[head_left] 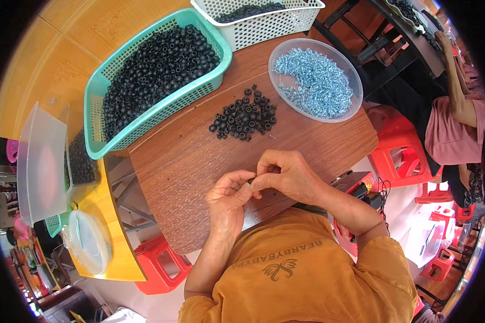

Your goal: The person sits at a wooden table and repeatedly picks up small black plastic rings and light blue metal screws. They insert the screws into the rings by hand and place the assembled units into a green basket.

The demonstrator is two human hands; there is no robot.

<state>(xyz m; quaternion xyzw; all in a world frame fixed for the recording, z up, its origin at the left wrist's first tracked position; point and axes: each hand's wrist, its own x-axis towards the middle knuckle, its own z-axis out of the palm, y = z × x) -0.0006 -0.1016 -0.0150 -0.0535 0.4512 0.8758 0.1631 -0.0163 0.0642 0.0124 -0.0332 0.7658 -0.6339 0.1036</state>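
My left hand (pixel 230 195) and my right hand (pixel 288 175) meet over the near part of the brown tabletop (pixel 183 183). Between their fingertips is a small black piece (pixel 251 181), mostly covered. The left thumb and fingers pinch it, and the right thumb and forefinger close on it from the other side. Beyond the hands lies a loose pile of small round black pieces (pixel 245 116), several showing a hole. One tiny shiny coil, like a spring (pixel 272 137), rests beside the pile.
A green basket (pixel 161 119) full of black pieces stands back left, with a white basket (pixel 275 27) behind. A clear round tub (pixel 355 89) holds shiny light-blue bits. Clear containers (pixel 43 161) stand left. Red stools (pixel 396 145) flank the table. Another person's arm (pixel 458 91) shows at right.
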